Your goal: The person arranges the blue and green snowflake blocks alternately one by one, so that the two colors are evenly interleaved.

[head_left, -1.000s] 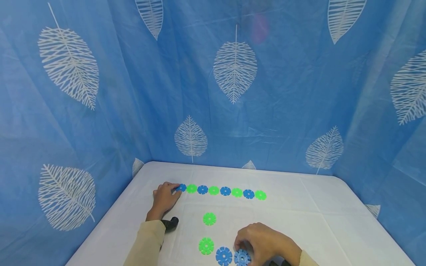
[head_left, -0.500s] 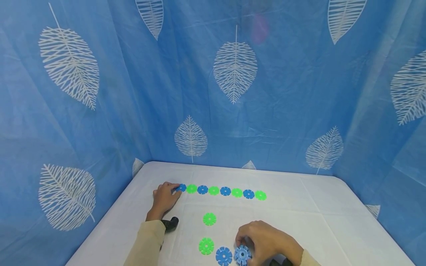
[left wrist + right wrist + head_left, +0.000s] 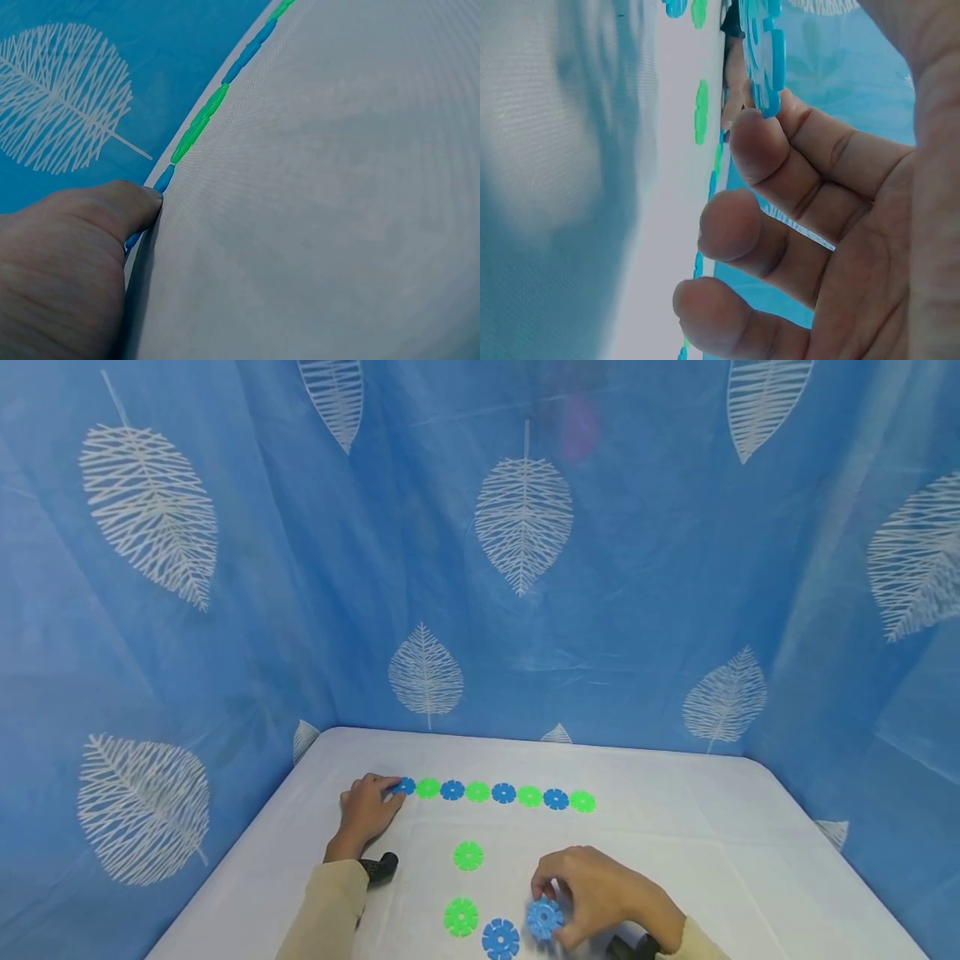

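My left hand (image 3: 366, 810) holds a blue notched plastic disc (image 3: 407, 786) between thumb and fingers, at the left end of a row of alternating blue and green discs. In the left wrist view the thumb covers part of that disc. Near the front, my right hand (image 3: 600, 889) pinches another blue notched disc (image 3: 544, 917) by its edges. The right wrist view has this disc (image 3: 763, 60) raised on edge above the cloth, its upper part cut off by the frame. The other fingers there spread loosely, touching nothing.
A loose green disc (image 3: 468, 856) lies in mid-table, with another green disc (image 3: 461, 917) closer to the front. Beside it is a blue disc (image 3: 501, 938). White cloth covers the table (image 3: 675, 827); a blue leaf-printed curtain (image 3: 600, 610) surrounds it.
My right hand has lifted the blue disc slightly up off the table. The left hand stays at the row's end. The head view has shifted a little.
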